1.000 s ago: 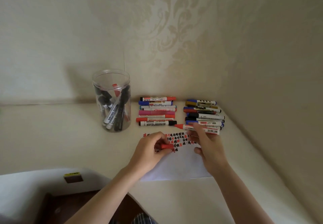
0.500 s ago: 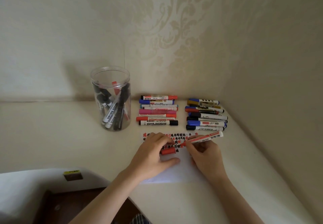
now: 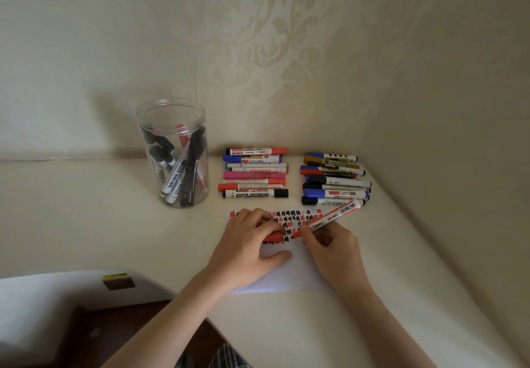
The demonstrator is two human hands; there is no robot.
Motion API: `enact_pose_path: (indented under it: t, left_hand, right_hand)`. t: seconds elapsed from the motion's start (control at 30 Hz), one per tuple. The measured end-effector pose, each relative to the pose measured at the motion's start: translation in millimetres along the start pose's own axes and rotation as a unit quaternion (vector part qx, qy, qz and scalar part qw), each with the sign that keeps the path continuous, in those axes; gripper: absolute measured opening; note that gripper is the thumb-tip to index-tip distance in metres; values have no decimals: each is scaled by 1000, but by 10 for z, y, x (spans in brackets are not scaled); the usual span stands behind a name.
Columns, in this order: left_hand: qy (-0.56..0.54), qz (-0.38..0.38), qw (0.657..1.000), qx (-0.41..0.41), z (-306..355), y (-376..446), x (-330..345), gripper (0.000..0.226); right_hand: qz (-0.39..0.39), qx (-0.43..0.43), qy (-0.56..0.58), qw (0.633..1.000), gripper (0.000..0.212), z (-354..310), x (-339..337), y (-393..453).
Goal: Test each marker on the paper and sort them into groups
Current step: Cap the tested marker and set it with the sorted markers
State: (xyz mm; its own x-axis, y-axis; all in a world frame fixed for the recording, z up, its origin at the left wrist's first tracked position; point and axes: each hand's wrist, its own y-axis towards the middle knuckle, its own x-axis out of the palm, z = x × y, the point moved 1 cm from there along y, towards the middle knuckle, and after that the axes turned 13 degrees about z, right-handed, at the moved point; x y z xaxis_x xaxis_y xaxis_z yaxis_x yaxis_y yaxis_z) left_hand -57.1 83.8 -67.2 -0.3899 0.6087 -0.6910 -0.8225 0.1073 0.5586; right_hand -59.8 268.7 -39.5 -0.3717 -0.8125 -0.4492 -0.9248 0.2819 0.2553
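Right hand point(image 3: 329, 245): I pinch the red marker point(image 3: 334, 216), tip on paper point(image 3: 289, 278).
Left hand point(image 3: 252, 241): pinches its red cap point(image 3: 272, 237).
Done: two sorted groups at the surface's far right corner.
Left: markers in the jar point(image 3: 175, 152).

Patterned wallpaper point(image 3: 272, 31); cream tabletop point(image 3: 86, 224); yellow label point(image 3: 114, 276).

Open desk point(image 3: 71, 218) is seen across the left of the frame, up to the clear jar point(image 3: 172, 152) at centre left. A narrow gap is left between the jar and the left marker row point(image 3: 255, 174), and another between that row and the right marker row point(image 3: 334, 179). The right row is hemmed in by the wall corner at the right. The paper point(image 3: 286, 278) at centre is covered by the left hand point(image 3: 246, 250) and the right hand point(image 3: 332, 250). Bare desk is left at the lower right.
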Motion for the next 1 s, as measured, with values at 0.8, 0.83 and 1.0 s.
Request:
enact_pose_path:
  t: [0.8, 0.83, 1.0]
  left_hand:
    - [1, -4, 1000, -7, 24, -1, -21, 57]
    - [0, -3, 1000, -7, 25, -1, -20, 57]
    - [-4, 3, 1000, -7, 18, -8, -15, 54]
  right_hand:
    - [2, -13, -9, 1000, 10, 10, 7, -8]
    - [0, -13, -8, 1000, 9, 7, 7, -7]
    - [-5, -18, -17, 1000, 16, -47, 5, -38]
